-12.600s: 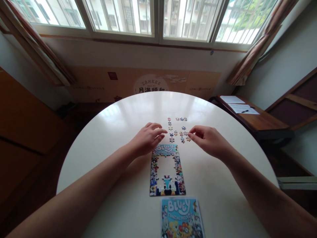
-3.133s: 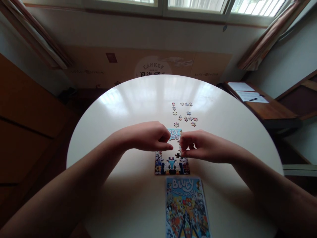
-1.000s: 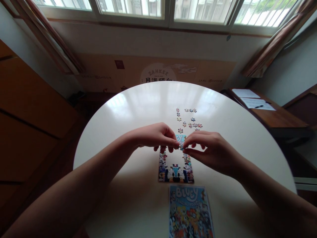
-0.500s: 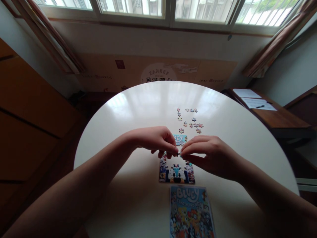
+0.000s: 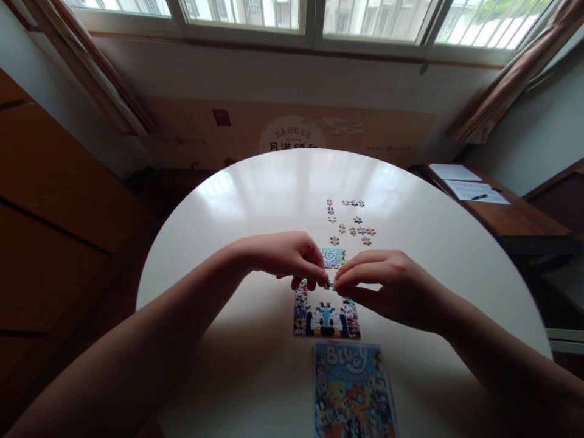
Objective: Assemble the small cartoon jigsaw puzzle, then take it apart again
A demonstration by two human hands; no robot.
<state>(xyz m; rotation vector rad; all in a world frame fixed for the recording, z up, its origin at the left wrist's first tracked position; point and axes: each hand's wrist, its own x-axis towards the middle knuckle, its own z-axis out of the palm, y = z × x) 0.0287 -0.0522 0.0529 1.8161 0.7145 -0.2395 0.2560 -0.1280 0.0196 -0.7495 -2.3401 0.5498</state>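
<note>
Jigsaw puzzle [image 5: 326,325] lies flat on the white round counter [image 5: 228,340], partly assembled: a colourful, crowded border runs down both sides, a blue-and-white dog-like face with a dark outline fills the bottom, and a pale gap shows in the middle. Light-blue pieces carry white lettering along the top, of which the left hand [image 5: 296,254] leaves roughly "UEY" readable.

Over the gap, the left hand pinches a small puzzle piece [image 5: 327,284] between thumb and fingers. The right hand [image 5: 385,274] has its thumb and fingertips drawn nearly together just beside it — whether they grip anything, I cannot tell.

Beyond the puzzle lie loose pieces [image 5: 362,230], their pictures too small to make out. On the near side, a printed sheet [image 5: 354,395] reads "BLUEY", with a blurred "FANZINE PROJECT" below; the frame cuts off its bottom edge. Behind the counter, a tan panel [image 5: 182,125] bears "ZANKEE" above large Chinese characters — their lower parts hidden by the counter's edge. Writing on the papers [image 5: 477,191] to the right is illegible.
</note>
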